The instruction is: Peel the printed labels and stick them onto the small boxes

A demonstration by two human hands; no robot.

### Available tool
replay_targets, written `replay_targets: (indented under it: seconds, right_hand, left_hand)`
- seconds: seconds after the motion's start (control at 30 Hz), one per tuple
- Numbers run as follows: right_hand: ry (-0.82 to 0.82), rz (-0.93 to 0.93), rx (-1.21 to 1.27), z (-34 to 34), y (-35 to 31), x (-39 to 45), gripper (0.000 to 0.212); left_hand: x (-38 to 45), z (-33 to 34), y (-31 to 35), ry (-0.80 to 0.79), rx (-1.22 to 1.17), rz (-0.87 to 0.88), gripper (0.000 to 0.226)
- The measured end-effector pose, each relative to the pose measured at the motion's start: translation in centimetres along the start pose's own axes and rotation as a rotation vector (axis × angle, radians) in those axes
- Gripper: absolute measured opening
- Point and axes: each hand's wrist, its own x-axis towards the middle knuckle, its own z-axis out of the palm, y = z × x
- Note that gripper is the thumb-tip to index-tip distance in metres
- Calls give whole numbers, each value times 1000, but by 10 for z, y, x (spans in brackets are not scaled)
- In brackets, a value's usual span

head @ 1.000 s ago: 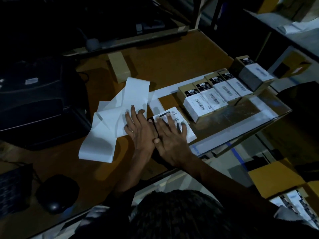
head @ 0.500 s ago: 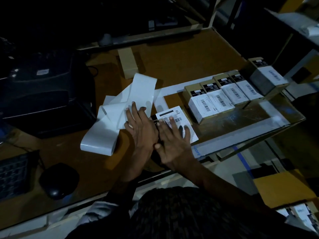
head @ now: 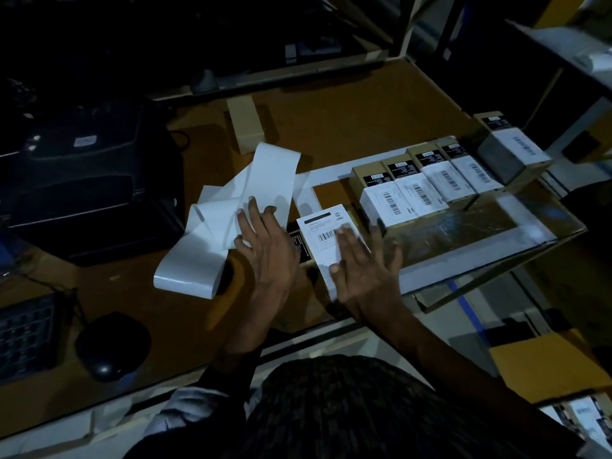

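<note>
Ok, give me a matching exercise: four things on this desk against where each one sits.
Things:
1. computer mouse
2. label printer
3. row of labelled boxes
4. backing-paper strip

Places:
A. right side, beyond the right hand
B. far left, dark, behind the paper
C. near left edge, beside the keyboard
D. under the left hand's fingertips

Pairs: 1-C, 2-B, 3-A, 4-D

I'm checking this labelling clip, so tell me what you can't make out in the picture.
- Head view: box under the label, mostly hidden by both hands.
- Label's near part, covered by the right hand.
- Barcode text on the labelled boxes: too small.
- Printer detail: lost in darkness.
- Keyboard: cut off at the left edge.
</note>
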Motion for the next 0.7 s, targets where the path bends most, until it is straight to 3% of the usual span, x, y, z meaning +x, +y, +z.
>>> replay_targets:
  seconds: [0.17,0.23,0.33,0.43,0.5,0.63,0.7]
  right_hand:
    - [-117,116,127,-8,-4,12,84]
    - [-77,135,213,-12,0,18,79]
    - [8,145,287,-23,6,28,52]
    - [42,182,365,-30,13,44,67]
    - [59,142,434,-25,19,55,64]
    - [43,56,413,-11,24,71,49]
    - [32,49,394,-8,23,77,47]
  left_hand:
    - [0,-3,1,-8,19,52,58]
    - [1,-8,3,-48,-31,88,54]
    - [-3,-12,9,-110,-181,184,41]
    - [-4,-6,14,-71,-290,270,26]
    - [2,2,14,-86,-309,234,26]
    - [11,10,15,-181,-278,123,53]
    - [11,12,13,-150,-260,163,41]
